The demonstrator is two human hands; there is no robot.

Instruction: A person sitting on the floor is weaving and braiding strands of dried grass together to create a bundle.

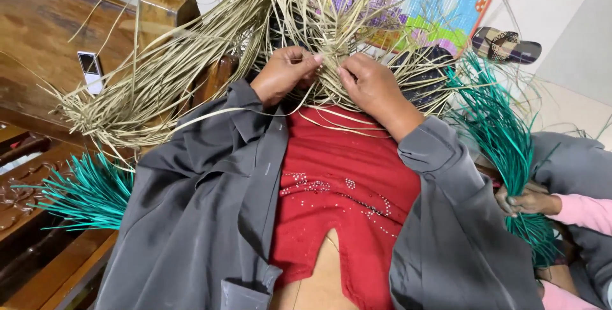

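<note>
Weaving straw strips [322, 71] on your lap, your left hand [285, 73] and right hand [373, 87] each pinch strands at a small woven centre. Most strands hang loose [127, 99]; the green bundles [89, 195] lie untouched.

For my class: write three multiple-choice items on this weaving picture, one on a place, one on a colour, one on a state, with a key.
1. Where does the small white device lie?
A wooden bench
B floor mat
C the lap

2. What colour is the bundle of strips beside the co-worker's hand?
A red
B teal green
C black

3. What are the left hand and right hand doing?
A resting open
B pinching the straw-coloured strips
C holding scissors

Key: A, it rests on the wooden bench; B, the strands are teal; B, fingers close on strips.
</note>
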